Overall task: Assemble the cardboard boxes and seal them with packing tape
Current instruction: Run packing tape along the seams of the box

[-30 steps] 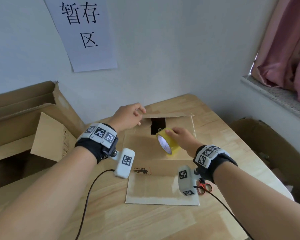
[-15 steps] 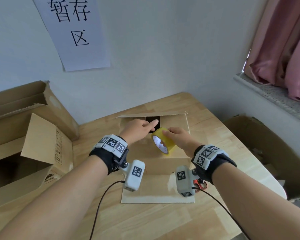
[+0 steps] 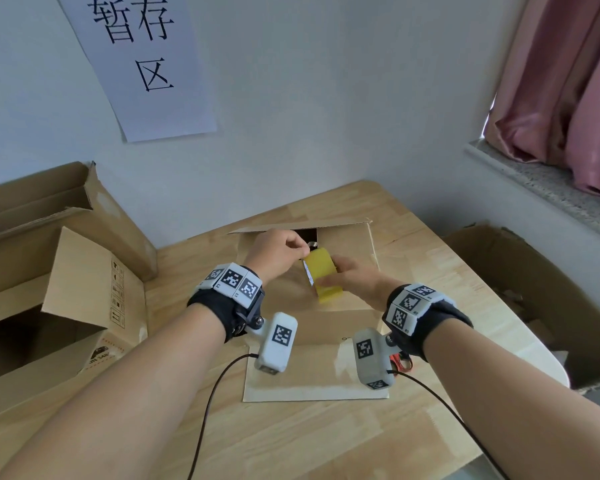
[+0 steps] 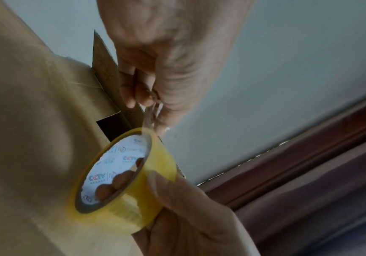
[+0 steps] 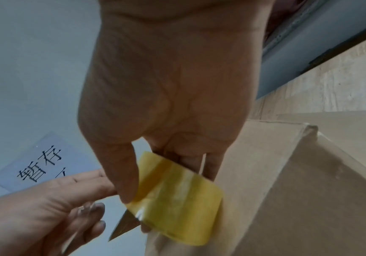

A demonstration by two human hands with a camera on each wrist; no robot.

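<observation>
A cardboard box (image 3: 347,251) lies on the wooden table (image 3: 430,271), its flaps folded with a dark gap at the far middle. Above it my right hand (image 3: 347,277) grips a yellowish roll of packing tape (image 3: 324,275), fingers through the core and thumb on the outside. My left hand (image 3: 281,252) pinches the clear free end of the tape (image 4: 150,114) at the top of the roll (image 4: 124,175). In the right wrist view the roll (image 5: 177,195) sits under my thumb, with the left hand's fingers (image 5: 85,183) beside it.
An open cardboard box (image 3: 66,289) stands at the left against a bigger carton. Another carton (image 3: 534,299) sits on the floor at the right of the table. Red-handled scissors (image 3: 400,362) lie by my right wrist. A paper sign (image 3: 142,60) hangs on the wall.
My left hand came off the far flap over to the roll and took hold of the tape end. My right hand turned the roll and lifted it slightly.
</observation>
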